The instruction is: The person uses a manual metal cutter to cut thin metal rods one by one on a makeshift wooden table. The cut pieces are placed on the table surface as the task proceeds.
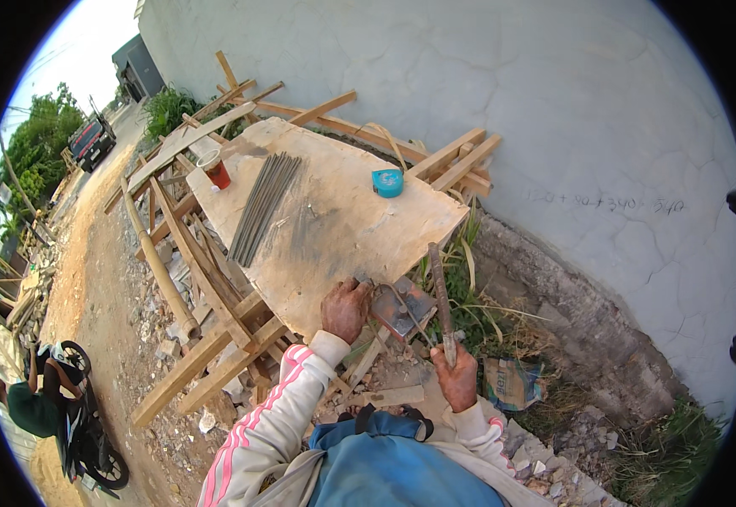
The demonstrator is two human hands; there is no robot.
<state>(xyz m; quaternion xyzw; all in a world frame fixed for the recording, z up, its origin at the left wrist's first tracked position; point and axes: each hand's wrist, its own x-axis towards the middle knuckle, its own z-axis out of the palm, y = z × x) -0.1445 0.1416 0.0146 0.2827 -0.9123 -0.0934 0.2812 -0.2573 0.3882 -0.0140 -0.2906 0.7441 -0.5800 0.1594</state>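
My left hand (pixel 345 310) is closed at the near edge of a worn, dusty board (pixel 326 228), its fingertips on the end of a thin bent metal rod (pixel 405 302). That rod curves over a dark metal plate (pixel 414 306) just beyond the board's corner. In my right hand (pixel 455 378), a rusty metal bar (pixel 441 296) is gripped by its lower end and points up and away from me. A bundle of thin steel rods (pixel 265 207) lies on the board's left part. Farther right on it sits a turquoise tape measure (pixel 387 182).
A clear cup of red drink (pixel 214 169) stands at the board's left edge. Wooden beams (pixel 207 363) jut out beneath and around it. A cracked wall (pixel 554 127) rises at the right; rubble covers the ground. At left are a person on a motorcycle (pixel 89 431) and a truck (pixel 91 139).
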